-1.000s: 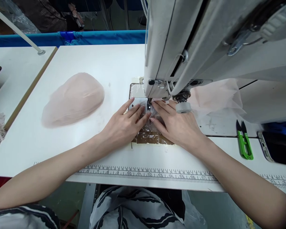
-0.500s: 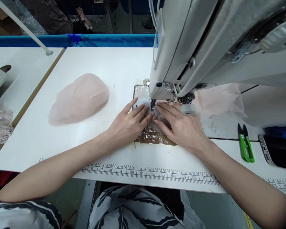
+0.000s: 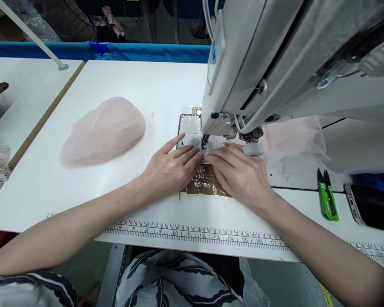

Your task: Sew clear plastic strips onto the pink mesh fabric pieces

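My left hand (image 3: 174,168) lies flat just left of the sewing machine's presser foot (image 3: 205,141), fingers stretched and thumb apart. Its fingertips press on the edge of a thin, see-through piece of fabric (image 3: 213,147), which is hard to make out against the plate. To the right of the foot, my right hand (image 3: 238,168) has its fingers and thumb drawn together on the same fabric. Beneath both hands is a brown patch covered with clear tape (image 3: 205,181). The sewing machine head (image 3: 233,85) hangs over the work and covers part of it.
A pile of sheer pale pink fabric pieces (image 3: 105,132) lies on the white table at left. More pale pink fabric (image 3: 296,138) is under the machine arm. Green thread snips (image 3: 328,198) and a phone (image 3: 373,207) lie at right. A printed ruler (image 3: 192,232) runs along the front edge.
My right hand's fingers have drawn together, and its fingertips have moved back toward me from beside the presser foot. My left hand stays almost in place. The view has shifted slightly.
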### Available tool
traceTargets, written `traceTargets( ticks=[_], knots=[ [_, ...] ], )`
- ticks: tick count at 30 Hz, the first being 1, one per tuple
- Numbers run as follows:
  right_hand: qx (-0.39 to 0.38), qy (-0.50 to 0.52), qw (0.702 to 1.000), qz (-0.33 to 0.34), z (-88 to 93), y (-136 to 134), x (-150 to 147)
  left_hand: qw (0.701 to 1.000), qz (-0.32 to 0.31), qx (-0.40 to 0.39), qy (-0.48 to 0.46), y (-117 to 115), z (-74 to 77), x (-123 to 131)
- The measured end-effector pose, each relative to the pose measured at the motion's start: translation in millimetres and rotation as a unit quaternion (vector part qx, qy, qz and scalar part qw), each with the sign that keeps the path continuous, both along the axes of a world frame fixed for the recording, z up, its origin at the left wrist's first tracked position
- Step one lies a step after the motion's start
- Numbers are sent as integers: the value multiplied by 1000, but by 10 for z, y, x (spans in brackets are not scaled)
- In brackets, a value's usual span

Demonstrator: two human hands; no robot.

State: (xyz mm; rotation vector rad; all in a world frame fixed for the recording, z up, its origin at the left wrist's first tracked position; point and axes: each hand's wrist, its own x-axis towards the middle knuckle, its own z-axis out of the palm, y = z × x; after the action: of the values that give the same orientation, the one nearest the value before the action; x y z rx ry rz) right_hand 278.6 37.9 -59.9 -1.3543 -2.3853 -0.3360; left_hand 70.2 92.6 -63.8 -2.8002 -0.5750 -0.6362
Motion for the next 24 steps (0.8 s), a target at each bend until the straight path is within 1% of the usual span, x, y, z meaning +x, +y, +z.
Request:
traceTargets(
  ticks=[3, 7, 12, 17, 24],
  knots=[
    [-20, 22, 1000, -11, -3, 1, 24, 1000, 4, -19, -8, 9, 4, 2],
    [-35, 58, 998, -17, -6, 12, 21, 1000, 7, -24, -19, 12, 14, 14],
    [13, 80, 997, 18, -11, 5, 27, 1000, 6, -11, -25, -11, 29, 24],
    [7, 66, 996, 52, 13, -15, 43, 1000, -9, -19, 3, -37, 14, -13],
    [-8, 61, 996, 59, 21, -19, 51, 1000, -14, -1, 10, -46, 19, -22]
  ],
)
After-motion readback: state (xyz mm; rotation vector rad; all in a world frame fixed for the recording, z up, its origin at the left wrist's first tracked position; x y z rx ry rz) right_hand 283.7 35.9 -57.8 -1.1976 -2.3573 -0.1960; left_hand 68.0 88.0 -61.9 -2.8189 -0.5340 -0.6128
